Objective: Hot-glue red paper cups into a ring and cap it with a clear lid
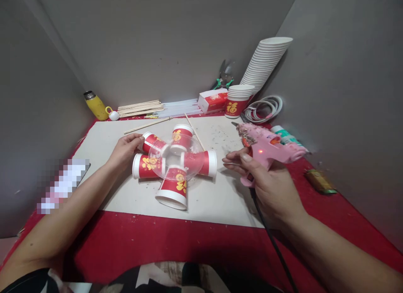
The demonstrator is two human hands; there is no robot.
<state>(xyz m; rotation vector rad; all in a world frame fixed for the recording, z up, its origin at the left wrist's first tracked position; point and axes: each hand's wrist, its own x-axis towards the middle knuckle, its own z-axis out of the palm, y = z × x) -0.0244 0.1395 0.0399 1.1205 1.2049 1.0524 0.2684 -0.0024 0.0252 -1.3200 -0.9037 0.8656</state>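
Observation:
Several red paper cups with white rims and gold characters lie on their sides in a ring, mouths outward. A clear plastic disc [174, 160] rests over their inner ends. My left hand [125, 149] pinches the rim of the upper-left paper cup [153, 142]. The front paper cup [174, 186] points its mouth toward me. In my right hand [267, 179] is a pink hot glue gun [262, 146], a small orange light lit on its side. Its nozzle points left, apart from the cups, and a black cord hangs from the handle.
A tall stack of cups [266, 62] leans in the back right corner beside a shorter stack [237, 102]. Wooden sticks [140, 108], glue sticks [179, 107] and a yellow bottle [96, 106] line the back. Coiled white strip [264, 109] lies right. Beige board [126, 196] covers the red table.

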